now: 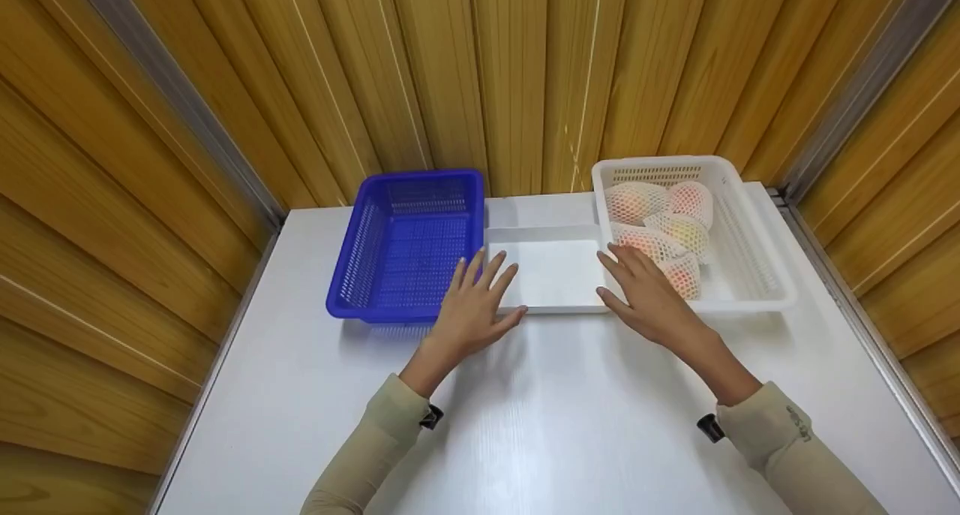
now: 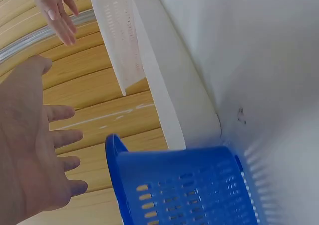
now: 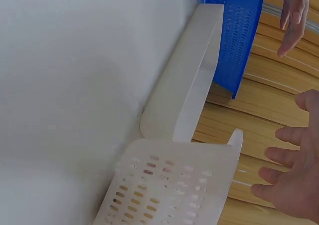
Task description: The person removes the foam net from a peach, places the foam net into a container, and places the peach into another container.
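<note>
My left hand point(image 1: 476, 308) hovers with spread fingers by the near right corner of a blue plastic basket point(image 1: 345, 275), which holds nothing. My right hand point(image 1: 649, 293) is also spread and holds nothing; it overlaps the near left corner of a white plastic basket point(image 1: 750, 237). Inside that basket lie several round fruits in white foam nets point(image 1: 679, 233), reddish and yellowish, partly hidden by the right hand. Between the baskets sits a shallow white tray point(image 1: 551, 271) with a bare floor. In the left wrist view the palm is raised beside the blue basket's rim point(image 2: 117, 175).
A white table point(image 1: 562, 425) carries both baskets and the tray. Wood-look panels point(image 1: 517, 72) rise behind it and on both sides, with metal strips point(image 1: 180, 102) at the corners. Dark wrist bands point(image 1: 431, 416) show at both sleeves.
</note>
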`<state>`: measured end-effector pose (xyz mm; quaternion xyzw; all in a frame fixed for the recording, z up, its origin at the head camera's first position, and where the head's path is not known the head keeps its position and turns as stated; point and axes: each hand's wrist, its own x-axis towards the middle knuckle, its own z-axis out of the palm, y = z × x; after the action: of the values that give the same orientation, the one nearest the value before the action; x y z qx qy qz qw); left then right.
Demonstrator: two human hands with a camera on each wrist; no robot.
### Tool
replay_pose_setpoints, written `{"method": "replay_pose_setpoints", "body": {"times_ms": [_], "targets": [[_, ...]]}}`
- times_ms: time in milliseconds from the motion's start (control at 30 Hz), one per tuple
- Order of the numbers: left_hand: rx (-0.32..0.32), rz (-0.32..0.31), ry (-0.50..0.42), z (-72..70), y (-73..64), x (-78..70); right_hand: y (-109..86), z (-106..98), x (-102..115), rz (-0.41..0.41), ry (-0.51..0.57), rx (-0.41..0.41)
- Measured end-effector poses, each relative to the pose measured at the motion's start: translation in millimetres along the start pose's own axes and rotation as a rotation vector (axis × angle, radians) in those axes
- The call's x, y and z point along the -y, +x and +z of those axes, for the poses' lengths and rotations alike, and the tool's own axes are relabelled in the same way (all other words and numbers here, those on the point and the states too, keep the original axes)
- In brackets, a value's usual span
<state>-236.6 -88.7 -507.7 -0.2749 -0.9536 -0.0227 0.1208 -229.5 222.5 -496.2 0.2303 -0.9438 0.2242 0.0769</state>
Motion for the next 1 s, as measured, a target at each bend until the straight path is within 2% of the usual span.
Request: {"method": "replay_pose_setpoints", "body": {"times_ms": [167,400,700,867,1000], "targets": [[-0.012,0.037,-0.034,4.1,1.1,-14.6,-2.5,-10.5,-9.6,0.053,-0.002,-0.002],[0.013,0.053,-0.095,10.4,0.7,-31.6,-7.2,-24.1,-20.5,0.111,0.015,-0.021],[0.046,0.079,-0.172,26.9,0.5,-53.3,-16.5,-49.5,-39.6,0.17,0.046,-0.061],[0.058,0.091,-0.19,33.7,5.9,-65.1,-19.7,-57.7,-49.9,0.22,0.081,-0.055],[0.055,0.088,-0.255,40.0,14.5,-69.9,-23.6,-61.0,-56.2,0.259,0.103,-0.061]]}}
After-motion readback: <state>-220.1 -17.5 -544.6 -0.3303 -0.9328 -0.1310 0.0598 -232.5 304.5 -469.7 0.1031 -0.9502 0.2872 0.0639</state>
